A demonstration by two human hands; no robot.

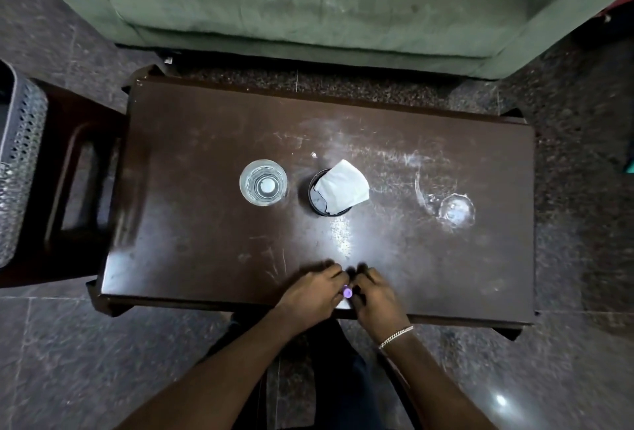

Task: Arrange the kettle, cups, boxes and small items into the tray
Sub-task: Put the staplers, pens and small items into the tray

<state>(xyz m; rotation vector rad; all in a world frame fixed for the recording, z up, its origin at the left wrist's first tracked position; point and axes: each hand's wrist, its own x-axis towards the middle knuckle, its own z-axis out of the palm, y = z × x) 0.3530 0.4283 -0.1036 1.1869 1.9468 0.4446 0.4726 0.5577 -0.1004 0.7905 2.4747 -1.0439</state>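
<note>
glass (263,182) left of holder (327,197); second glass (456,209) far right.

Upright clear glass (263,182), black tissue-topped cup (327,198), tipped glass (453,208), apart on table (206,230).

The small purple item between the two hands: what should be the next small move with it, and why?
Probably lift the small purple item off the table and carry it left toward the perforated grey tray. Both the left hand and the right hand are closed around it at the near edge, while the tray stands on the stool beside the table.
</note>
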